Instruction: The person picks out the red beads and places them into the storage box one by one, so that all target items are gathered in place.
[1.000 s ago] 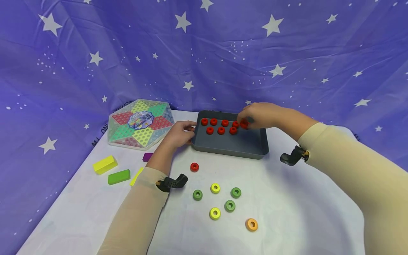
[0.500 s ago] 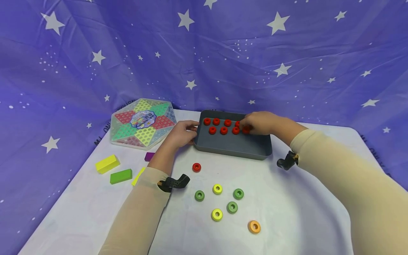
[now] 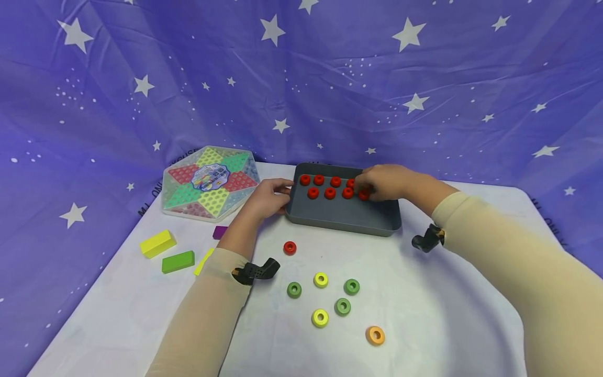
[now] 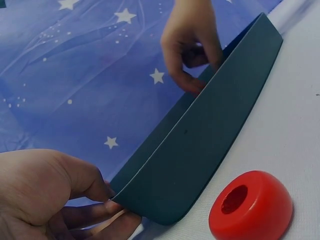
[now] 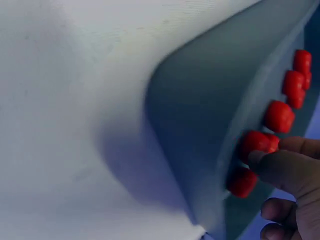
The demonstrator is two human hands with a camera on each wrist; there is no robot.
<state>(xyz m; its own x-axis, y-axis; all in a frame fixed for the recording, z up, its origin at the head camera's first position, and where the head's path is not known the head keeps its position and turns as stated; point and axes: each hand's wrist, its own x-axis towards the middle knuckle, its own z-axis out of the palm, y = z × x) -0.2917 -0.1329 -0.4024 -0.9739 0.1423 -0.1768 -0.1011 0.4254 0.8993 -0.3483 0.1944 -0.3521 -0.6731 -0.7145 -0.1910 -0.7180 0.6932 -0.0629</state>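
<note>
My left hand (image 3: pixel 269 199) grips the left end of a dark grey tray (image 3: pixel 339 213), its thumb at the rim and fingers lower down, as the left wrist view shows. Inside the tray, several red rings stand in two rows. My right hand (image 3: pixel 383 181) reaches over the tray's right part and pinches the red ring (image 5: pixel 242 182) at the right end of the front row. Its fingers partly hide that ring and the right end of the back row. One loose red ring (image 3: pixel 289 247) lies on the white table in front of the tray.
Before the tray lie green rings (image 3: pixel 343 307), yellow rings (image 3: pixel 320 318) and an orange ring (image 3: pixel 375 335). On the left are a yellow block (image 3: pixel 157 244), a green block (image 3: pixel 178 262), a partly hidden purple block (image 3: pixel 219 232) and a hexagonal Chinese checkers box (image 3: pixel 210 180). A starry curtain (image 3: pixel 301 78) hangs behind.
My right hand has lowered the red ring from above the tray to the right end of the front row. Over the last half second it has hardly moved. The left hand keeps its grip.
</note>
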